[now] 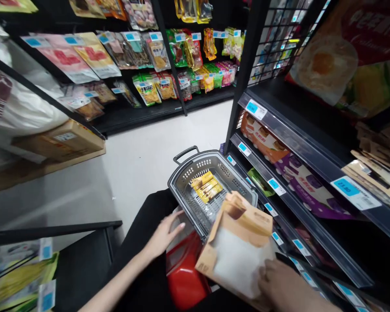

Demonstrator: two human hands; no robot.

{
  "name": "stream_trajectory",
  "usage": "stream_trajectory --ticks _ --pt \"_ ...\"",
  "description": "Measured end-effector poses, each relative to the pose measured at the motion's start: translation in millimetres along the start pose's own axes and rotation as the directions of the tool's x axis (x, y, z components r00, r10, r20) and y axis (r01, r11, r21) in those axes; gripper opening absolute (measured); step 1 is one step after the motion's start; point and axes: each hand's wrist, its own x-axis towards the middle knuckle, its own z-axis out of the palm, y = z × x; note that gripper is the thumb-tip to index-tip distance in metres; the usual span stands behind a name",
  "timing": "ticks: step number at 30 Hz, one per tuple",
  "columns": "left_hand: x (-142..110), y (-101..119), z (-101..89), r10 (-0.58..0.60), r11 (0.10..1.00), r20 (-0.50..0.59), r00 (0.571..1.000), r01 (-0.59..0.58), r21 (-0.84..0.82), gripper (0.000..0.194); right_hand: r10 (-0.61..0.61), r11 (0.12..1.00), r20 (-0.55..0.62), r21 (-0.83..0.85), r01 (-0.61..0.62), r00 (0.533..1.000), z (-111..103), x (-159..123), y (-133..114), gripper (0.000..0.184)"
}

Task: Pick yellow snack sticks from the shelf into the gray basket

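My right hand [284,281] grips the lower corner of a tan paper pouch [238,247] with a white window, held over the near edge of a grey shopping basket [182,182]. Several yellow snack packets [207,186] lie in the basket. My left hand [164,236] rests with fingers stretched out, touching the basket's near left rim, just above a red and clear bag [183,273] on my lap. My legs are in dark clothing.
Black store shelves [299,143] with blue price tags and packaged goods run along the right. More snack racks [156,65] line the far wall. A cardboard box [65,138] sits at left. A low black shelf [52,232] is near left; pale floor [143,151] lies ahead.
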Motion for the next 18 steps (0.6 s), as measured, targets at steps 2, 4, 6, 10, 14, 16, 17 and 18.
stream_trajectory --ticks 2,4,6,10,14,16,17,18 --pt "4 22 7.9 -0.043 0.901 0.270 0.962 0.155 -0.405 0.057 -0.076 0.990 -0.002 -0.121 0.075 0.997 10 27 -16 0.006" --pt "16 36 11.5 0.004 0.818 0.386 0.923 0.219 -0.531 0.059 -0.095 0.972 -0.009 -0.217 0.091 0.995 19 54 -16 0.009" --pt "36 38 13.2 0.020 0.826 0.381 0.925 0.199 -0.527 0.059 -0.111 0.956 -0.004 -0.272 0.106 0.994 26 80 0 0.009" --pt "88 17 30.9 -0.232 0.836 0.326 0.917 0.359 -0.416 0.051 0.032 0.948 -0.150 -0.307 -0.078 0.988 41 118 53 0.016" --pt "139 -3 80.7 -0.448 0.820 0.183 0.875 0.484 -0.307 0.037 0.411 0.870 -0.407 -0.093 -0.484 0.816 73 105 66 0.039" --pt "160 -11 111.9 -0.520 0.807 0.142 0.842 0.539 -0.242 0.033 0.533 0.826 -0.432 0.079 -0.559 0.727 95 77 48 0.040" --pt "170 -15 127.7 -0.553 0.795 0.134 0.823 0.569 -0.212 0.033 0.588 0.797 -0.434 0.164 -0.582 0.683 106 61 37 0.040" --pt "179 -20 143.3 -0.582 0.780 0.135 0.802 0.598 -0.186 0.032 0.662 0.740 -0.447 0.260 -0.620 0.602 116 44 25 0.039"
